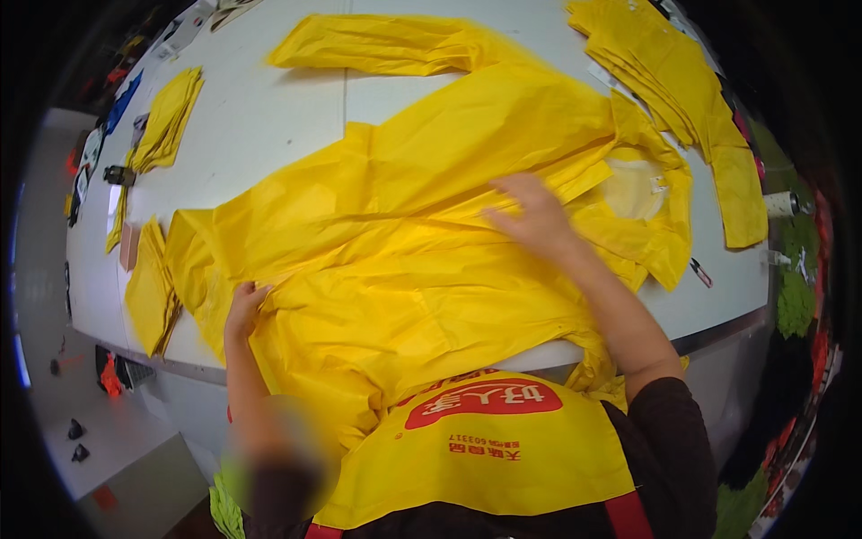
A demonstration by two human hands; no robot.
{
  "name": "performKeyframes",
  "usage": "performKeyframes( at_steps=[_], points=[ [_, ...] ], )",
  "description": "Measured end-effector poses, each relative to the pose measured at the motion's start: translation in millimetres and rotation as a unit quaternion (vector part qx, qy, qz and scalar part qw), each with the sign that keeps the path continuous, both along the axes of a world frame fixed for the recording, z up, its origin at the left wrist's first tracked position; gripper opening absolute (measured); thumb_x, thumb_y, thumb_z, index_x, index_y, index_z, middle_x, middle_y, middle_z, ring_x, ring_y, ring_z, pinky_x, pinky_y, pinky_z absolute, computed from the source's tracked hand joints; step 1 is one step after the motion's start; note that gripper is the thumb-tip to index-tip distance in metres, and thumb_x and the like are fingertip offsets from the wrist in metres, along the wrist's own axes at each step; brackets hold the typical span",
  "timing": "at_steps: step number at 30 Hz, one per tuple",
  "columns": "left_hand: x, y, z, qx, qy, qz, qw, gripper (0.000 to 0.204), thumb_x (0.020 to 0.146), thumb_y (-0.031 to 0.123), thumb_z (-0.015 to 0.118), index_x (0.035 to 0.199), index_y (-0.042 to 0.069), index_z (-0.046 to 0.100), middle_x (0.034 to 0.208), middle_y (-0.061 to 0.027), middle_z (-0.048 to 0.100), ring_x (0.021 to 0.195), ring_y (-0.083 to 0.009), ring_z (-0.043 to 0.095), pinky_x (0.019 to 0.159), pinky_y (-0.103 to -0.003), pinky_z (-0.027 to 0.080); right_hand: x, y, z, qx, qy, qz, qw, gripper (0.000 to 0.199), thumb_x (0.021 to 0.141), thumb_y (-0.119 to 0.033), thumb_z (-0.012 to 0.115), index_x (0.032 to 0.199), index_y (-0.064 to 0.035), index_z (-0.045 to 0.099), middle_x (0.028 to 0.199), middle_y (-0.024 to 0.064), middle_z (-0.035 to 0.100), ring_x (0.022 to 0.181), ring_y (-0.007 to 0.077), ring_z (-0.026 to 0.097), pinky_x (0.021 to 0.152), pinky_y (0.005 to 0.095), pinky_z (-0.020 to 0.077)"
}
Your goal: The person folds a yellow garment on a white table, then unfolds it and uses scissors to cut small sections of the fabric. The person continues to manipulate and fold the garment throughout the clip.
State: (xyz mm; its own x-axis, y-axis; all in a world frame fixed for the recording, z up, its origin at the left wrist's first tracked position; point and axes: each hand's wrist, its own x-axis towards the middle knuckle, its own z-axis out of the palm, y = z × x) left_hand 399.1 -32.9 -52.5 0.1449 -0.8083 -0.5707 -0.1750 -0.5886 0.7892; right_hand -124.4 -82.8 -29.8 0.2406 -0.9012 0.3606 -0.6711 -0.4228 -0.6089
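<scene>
- The big yellow raincoat [404, 260] lies spread out flat on the white worktop [260, 117], right in front of the person. It looks like the smoothing and folding step.
- The right hand [534, 216] lies on top of the coat, near its middle. Its grip is open, with the fingers spread flat and holding nothing. The hand looks a bit blurry.
- The left hand [244, 310] is at the coat's left edge, close to the person. Its fingers curl on the thin cloth, but I cannot tell if they really pinch it.
- Both arms reach forward from the bottom. The right arm stretches out farther than the left.
- I think the next move needs a soft, flat press, because the thin cloth crinkles easily.
- Folded yellow coats [166, 121] sit far to the left, and another pile [669, 76] sits at the top right.
</scene>
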Motion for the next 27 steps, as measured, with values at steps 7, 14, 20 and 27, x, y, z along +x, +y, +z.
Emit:
performKeyframes(
  at_steps=[7, 14, 20, 27],
  points=[
    [37.7, 5.0, -17.5, -0.004, 0.019, -0.047, 0.999, 0.025, 0.076, 0.008, 0.068, 0.095, -0.001, 0.055, 0.083, -0.0004, 0.057, 0.07, -0.0076, 0.051, 0.06, -0.022, 0.041, 81.0, -2.9, -32.5, -0.051, 0.092, 0.158, 0.982, 0.015, 0.072, -0.006, 0.057, 0.087, -0.0043, 0.056, 0.076, 0.0085, 0.052, 0.075, 0.026, 0.054, 0.065, 0.035, 0.0473],
    [13.4, 8.4, 14.2, -0.022, 0.077, -0.043, 0.996, 0.031, 0.075, 0.005, 0.068, 0.102, -0.003, 0.055, 0.096, -0.0053, 0.061, 0.083, -0.0112, 0.057, 0.072, -0.024, 0.046, 60.8, 57.2, -26.0, -0.089, 0.135, 0.319, 0.934, 0.018, 0.07, -0.005, 0.055, 0.088, -0.0056, 0.057, 0.079, 0.0069, 0.054, 0.074, 0.0231, 0.055, 0.062, 0.032, 0.047],
    [8.6, 22.8, 28.1, -0.086, 0.134, 0.018, 0.987, 0.038, 0.075, 0.004, 0.066, 0.109, -0.004, 0.052, 0.104, -0.0091, 0.061, 0.093, -0.0154, 0.059, 0.083, -0.027, 0.046, 118.3, 36.9, -5.1, 0.269, 0.015, 0.241, 0.933, 0.017, 0.078, -0.015, 0.056, 0.088, -0.0027, 0.06, 0.077, 0.0128, 0.061, 0.071, 0.027, 0.059, 0.063, 0.0336, 0.0466],
    [-1.2, 20.5, 36.8, -0.121, 0.172, 0.017, 0.977, 0.038, 0.074, 0.005, 0.067, 0.108, -0.002, 0.053, 0.104, -0.0089, 0.061, 0.092, -0.016, 0.06, 0.083, -0.028, 0.047, 221.6, 4.5, -16.8, 0.413, -0.069, 0.065, 0.906, 0.026, 0.075, -0.026, 0.064, 0.073, -0.0003, 0.061, 0.067, 0.0083, 0.059, 0.06, 0.0165, 0.053, 0.056, 0.0296, 0.0426]
  ],
)
